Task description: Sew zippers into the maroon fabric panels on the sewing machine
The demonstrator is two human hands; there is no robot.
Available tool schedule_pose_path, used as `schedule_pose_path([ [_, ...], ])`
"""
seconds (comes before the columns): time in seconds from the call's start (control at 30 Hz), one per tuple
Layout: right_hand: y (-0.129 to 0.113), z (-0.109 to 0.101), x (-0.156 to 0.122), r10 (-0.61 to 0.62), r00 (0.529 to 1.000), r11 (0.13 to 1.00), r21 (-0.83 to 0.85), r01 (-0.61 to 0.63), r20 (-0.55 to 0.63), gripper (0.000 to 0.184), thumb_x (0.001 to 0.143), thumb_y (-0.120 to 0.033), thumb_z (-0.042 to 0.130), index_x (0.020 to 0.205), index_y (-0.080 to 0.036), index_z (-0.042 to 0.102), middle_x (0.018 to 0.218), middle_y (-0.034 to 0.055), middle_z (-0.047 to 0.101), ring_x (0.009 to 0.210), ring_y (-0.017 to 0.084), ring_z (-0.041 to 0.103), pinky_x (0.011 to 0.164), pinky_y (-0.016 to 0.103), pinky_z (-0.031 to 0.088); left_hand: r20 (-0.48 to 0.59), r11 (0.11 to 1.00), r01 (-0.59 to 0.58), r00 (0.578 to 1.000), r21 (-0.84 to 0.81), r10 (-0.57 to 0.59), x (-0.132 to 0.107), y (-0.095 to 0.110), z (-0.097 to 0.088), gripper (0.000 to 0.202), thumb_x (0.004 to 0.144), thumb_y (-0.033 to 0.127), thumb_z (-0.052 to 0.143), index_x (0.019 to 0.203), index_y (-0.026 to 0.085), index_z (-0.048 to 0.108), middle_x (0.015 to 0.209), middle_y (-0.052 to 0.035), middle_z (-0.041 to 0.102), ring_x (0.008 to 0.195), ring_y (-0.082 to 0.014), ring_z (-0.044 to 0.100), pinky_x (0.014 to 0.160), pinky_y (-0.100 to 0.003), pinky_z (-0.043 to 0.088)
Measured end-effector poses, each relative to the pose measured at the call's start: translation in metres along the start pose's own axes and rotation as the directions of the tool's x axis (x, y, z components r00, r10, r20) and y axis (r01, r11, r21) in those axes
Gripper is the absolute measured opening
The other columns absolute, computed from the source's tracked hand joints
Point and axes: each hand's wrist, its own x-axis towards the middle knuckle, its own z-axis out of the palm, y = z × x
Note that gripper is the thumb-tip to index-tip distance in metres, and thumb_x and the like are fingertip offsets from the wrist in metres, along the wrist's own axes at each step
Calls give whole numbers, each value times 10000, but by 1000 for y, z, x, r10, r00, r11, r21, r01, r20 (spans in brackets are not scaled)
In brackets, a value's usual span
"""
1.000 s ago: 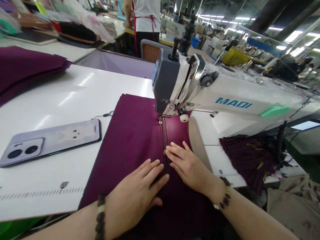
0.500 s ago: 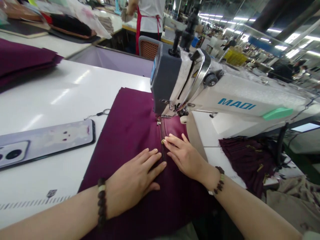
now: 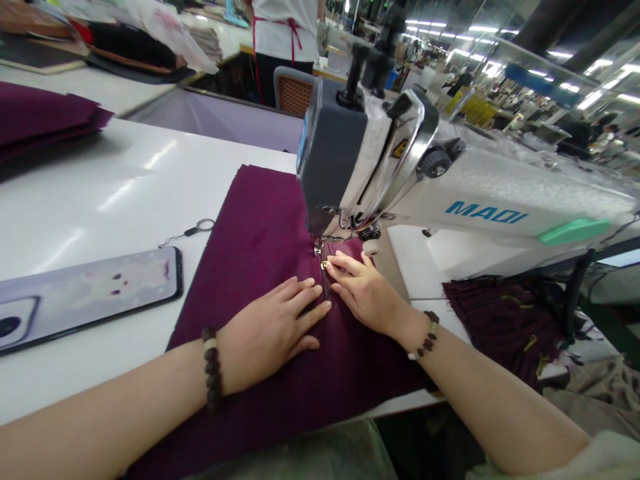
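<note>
A maroon fabric panel lies on the white table under the head of a white sewing machine. A zipper with a gold pull runs down it from the presser foot. My left hand lies flat on the fabric left of the zipper, fingers stretched out. Just right of the zipper rests my right hand, its fingers extended and their tips touching the gold pull close to the presser foot.
A phone lies face down on the white table at left, with a small ring on a cord beside it. Folded maroon cloth sits far left. More maroon pieces pile at right. A person in a red-tied apron stands behind.
Both hands have slid forward with the fabric toward the presser foot. The zipper pull now sits closer to the needle.
</note>
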Motion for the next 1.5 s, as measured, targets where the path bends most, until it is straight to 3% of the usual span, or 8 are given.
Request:
schedule_pose_path([
  [0.37, 13, 1, 18, 29, 1000, 998, 56, -29, -4, 377, 913, -251, 366, 1251, -121, 469, 1273, 119, 491, 1180, 207, 446, 1034, 460, 294, -16, 999, -41, 999, 15, 41, 13, -24, 1, 391, 888, 352, 455, 1220, 148, 490, 1214, -127, 512, 1135, -273, 459, 990, -433, 359],
  [0.63, 21, 3, 25, 63, 998, 998, 3, -63, -11, 374, 915, -312, 373, 1229, -167, 515, 1214, 111, 541, 1085, 219, 521, 1006, 434, 326, -25, 998, -62, 998, 31, 62, 18, -34, 2, 395, 892, 346, 440, 1225, 137, 477, 1215, -147, 496, 1139, -284, 451, 983, -446, 365],
  [0.77, 15, -2, 26, 117, 993, 993, -6, -117, 16, 369, 919, -314, 361, 1238, -196, 502, 1247, 96, 520, 1095, 212, 518, 962, 413, 375, -50, 997, -63, 997, 40, 65, 19, -33, 3, 393, 876, 347, 477, 1198, 123, 493, 1178, -157, 507, 1115, -291, 467, 966, -454, 385],
  [0.9, 0, -7, 27, 217, 973, 975, 24, -220, 79, 377, 913, -214, 343, 1261, -145, 469, 1308, 114, 461, 1113, 203, 507, 909, 388, 423, -72, 998, -64, 995, 19, 65, 13, -28, 5, 293, 895, 268, 449, 1124, 109, 539, 1122, -139, 541, 1066, -253, 509, 973, -440, 390],
  [1.03, -6, -7, 27, 235, 971, 965, 109, -239, 46, 372, 916, -218, 346, 1260, -140, 462, 1304, 98, 470, 1173, 177, 459, 965, 377, 381, -112, 995, -98, 989, -16, 96, 5, -27, 8, 275, 918, 218, 387, 1102, 94, 550, 1138, -134, 550, 1098, -234, 504, 999, -425, 374],
  [1.2, -4, -3, 27, 252, 968, 960, 123, -252, 14, 419, 879, -335, 465, 1255, -150, 473, 1284, 107, 489, 1166, 208, 468, 1001, 412, 332, -129, 994, -106, 986, -6, 104, 3, -30, 8, 398, 908, 352, 412, 1162, 62, 512, 1150, -154, 549, 1090, -242, 515, 994, -423, 385],
  [1.5, -4, -3, 27, 250, 968, 958, 135, -252, 36, 415, 886, -317, 449, 1264, -146, 462, 1285, 128, 481, 1193, 217, 440, 1055, 487, 219, -89, 994, -111, 990, 4, 111, 2, -34, 5, 445, 883, 395, 447, 1193, 80, 495, 1172, -136, 539, 1096, -229, 508, 999, -393, 379],
])
